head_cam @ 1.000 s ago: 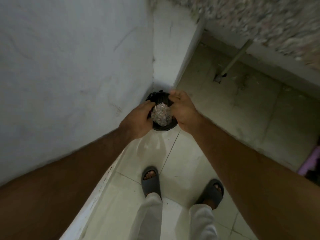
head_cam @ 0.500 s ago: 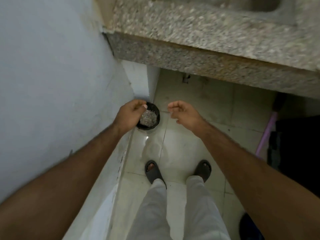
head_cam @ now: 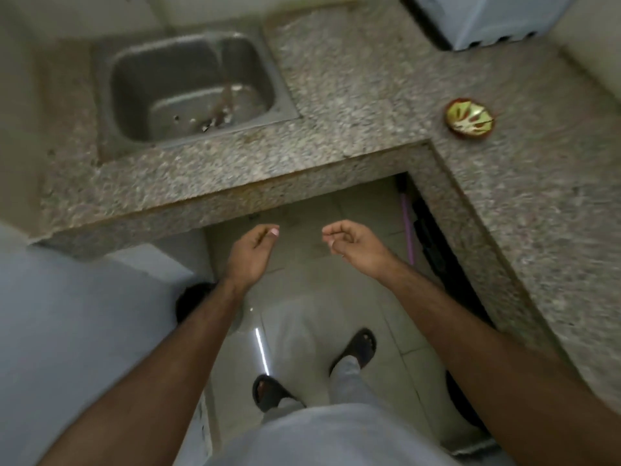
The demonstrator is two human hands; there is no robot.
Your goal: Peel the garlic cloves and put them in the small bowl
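Observation:
A small brown-rimmed bowl (head_cam: 469, 118) with pale peeled cloves inside stands on the speckled granite counter (head_cam: 353, 95) at the right. My left hand (head_cam: 250, 252) and my right hand (head_cam: 354, 242) hang over the floor just in front of the counter edge, both with loosely curled fingers and nothing in them. A black bin (head_cam: 191, 299) on the floor shows only as a dark edge behind my left forearm; its contents are hidden.
A steel sink (head_cam: 191, 92) with a thin stream of water running into it is set in the counter at the left. A light blue appliance (head_cam: 487, 18) stands at the back right. A purple handle (head_cam: 408, 227) leans under the counter. White wall at left.
The view swung up from the floor bin to the counter and sink. My left hand lifted away from the bin, and both hands rose toward the counter edge, holding nothing.

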